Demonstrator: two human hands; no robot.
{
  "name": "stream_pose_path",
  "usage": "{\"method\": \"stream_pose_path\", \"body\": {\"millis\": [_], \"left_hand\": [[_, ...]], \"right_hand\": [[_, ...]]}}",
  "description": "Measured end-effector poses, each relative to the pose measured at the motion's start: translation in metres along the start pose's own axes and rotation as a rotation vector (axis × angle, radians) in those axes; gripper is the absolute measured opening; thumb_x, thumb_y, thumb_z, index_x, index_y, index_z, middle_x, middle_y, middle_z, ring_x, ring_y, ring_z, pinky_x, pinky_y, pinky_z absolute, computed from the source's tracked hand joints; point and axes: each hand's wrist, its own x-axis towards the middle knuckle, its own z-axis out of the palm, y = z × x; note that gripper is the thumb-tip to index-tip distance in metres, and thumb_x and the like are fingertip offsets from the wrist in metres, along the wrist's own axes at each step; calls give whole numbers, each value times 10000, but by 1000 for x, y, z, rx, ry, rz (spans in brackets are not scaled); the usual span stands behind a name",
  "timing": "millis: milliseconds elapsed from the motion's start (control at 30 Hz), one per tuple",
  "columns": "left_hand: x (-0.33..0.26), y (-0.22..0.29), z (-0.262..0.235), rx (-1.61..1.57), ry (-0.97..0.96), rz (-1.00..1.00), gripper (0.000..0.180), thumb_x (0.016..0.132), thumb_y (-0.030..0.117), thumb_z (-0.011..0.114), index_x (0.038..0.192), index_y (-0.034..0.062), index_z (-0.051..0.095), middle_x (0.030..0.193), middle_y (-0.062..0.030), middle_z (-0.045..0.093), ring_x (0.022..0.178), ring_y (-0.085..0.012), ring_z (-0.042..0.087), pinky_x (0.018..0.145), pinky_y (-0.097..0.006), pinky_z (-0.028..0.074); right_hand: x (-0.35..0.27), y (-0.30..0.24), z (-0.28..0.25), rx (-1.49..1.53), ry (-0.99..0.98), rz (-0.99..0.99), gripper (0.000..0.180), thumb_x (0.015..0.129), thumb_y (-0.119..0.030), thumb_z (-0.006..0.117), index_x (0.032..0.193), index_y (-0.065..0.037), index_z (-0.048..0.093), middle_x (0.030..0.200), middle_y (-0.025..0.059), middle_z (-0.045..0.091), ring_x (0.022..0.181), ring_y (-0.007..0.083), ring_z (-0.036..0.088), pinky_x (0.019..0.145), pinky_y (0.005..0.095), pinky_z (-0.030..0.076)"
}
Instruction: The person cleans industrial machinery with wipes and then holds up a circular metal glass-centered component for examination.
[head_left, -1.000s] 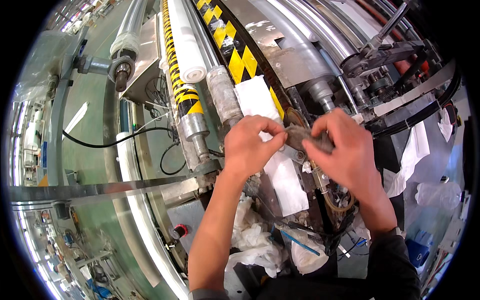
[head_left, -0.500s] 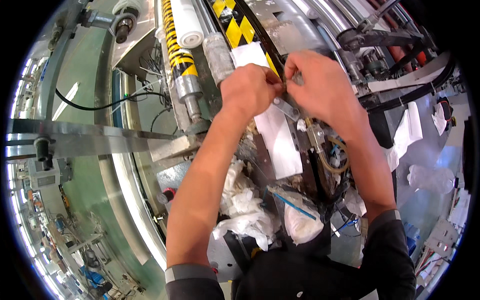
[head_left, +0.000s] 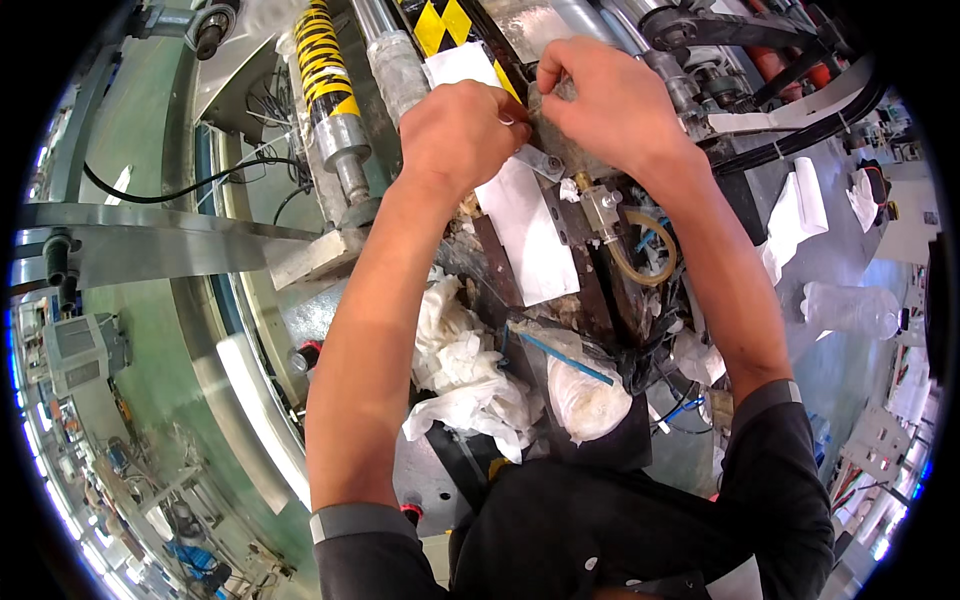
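My left hand [head_left: 462,135] is closed, thumb and fingers pressed together above a white paper strip [head_left: 532,245]. What it pinches, if anything, is hidden behind the knuckles. Just to its right, my right hand [head_left: 612,105] is curled, with its thumb and forefinger bent toward each other; I cannot make out anything between them. A small metal link [head_left: 540,162] with a round end lies under the hands, across the strip. The strip runs along a dark, dirty machine rail and passes beneath my left hand.
Left of the hands are a roller wrapped in yellow-black tape [head_left: 325,75] and a worn grey roller [head_left: 398,75]. Nearer me lie crumpled white rags [head_left: 465,370] and a filled plastic bag [head_left: 585,400] with a blue stick [head_left: 562,357]. A brass-and-metal valve [head_left: 602,212] with a looped hose [head_left: 655,272] sits to the right.
The view has shifted, so the scene sits higher and further left. My right fingertips have drawn up and slightly away from my left fingers, which were almost touching them.
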Motion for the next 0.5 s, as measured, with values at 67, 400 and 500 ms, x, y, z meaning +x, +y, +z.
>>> {"method": "stream_pose_path", "body": {"millis": [67,400,500], "left_hand": [[4,0,1,-42,-16,-5,217,795,339,751,991,262,802,951,-48,760,917,-253,717,839,-374,556],[14,14,-6,89,-10,-2,277,806,293,703,987,98,780,950,-129,748,916,-299,711,820,-414,551],[5,20,5,244,134,164,230,812,267,674,890,63,748,882,-151,729,868,-327,704,747,-437,554]], "right_hand": [[-3,2,0,-13,3,4,165,806,-187,645,954,-119,669,1004,86,674,948,313,672,838,432,526],[-1,0,-2,-40,0,13,179,813,-209,652,966,-122,682,1032,92,671,962,322,673,853,437,524],[-3,2,-2,-56,6,20,211,809,-220,650,992,-121,690,1039,98,680,948,331,676,849,439,527]]}}
